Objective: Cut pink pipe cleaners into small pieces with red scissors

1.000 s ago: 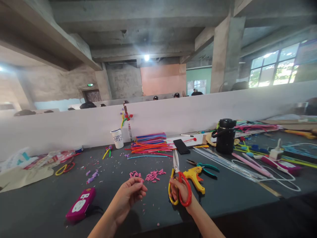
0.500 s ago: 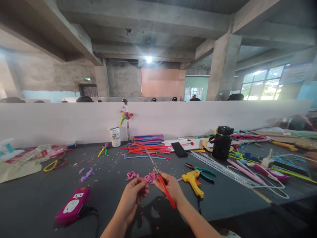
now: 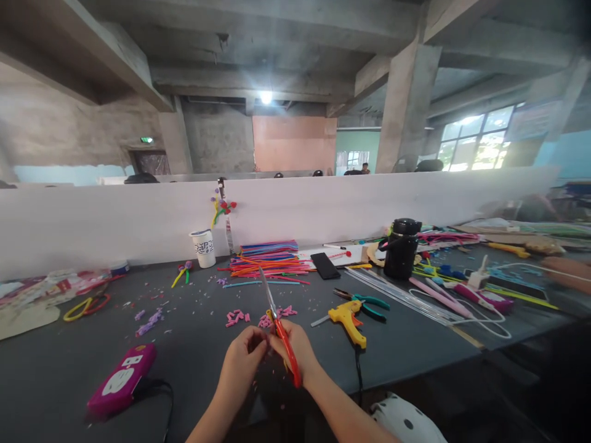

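Note:
My right hand (image 3: 295,352) grips a pair of scissors (image 3: 287,351) with red and yellow handles, the blades pointing up and away over the table. Close beside it, my left hand (image 3: 244,360) is closed in a pinch, its fingertips almost touching the right hand's. The small pink piece of pipe cleaner in that pinch is mostly hidden by the fingers now. Just beyond the hands lie short pink pipe cleaner pieces (image 3: 237,317) in two small heaps. A bundle of long coloured pipe cleaners (image 3: 265,261) lies further back.
To the right are a yellow glue gun (image 3: 348,321), teal-handled pliers (image 3: 369,303), a black phone (image 3: 325,266), clear sticks (image 3: 401,295) and a black flask (image 3: 402,249). A magenta box (image 3: 122,380) with a cable lies left. A white cup (image 3: 203,248) stands before the white partition (image 3: 323,209).
My right hand has moved left towards my left hand and turned the scissors, so they tilt left and appear edge-on. My left hand keeps its pinch. The camera view has shifted.

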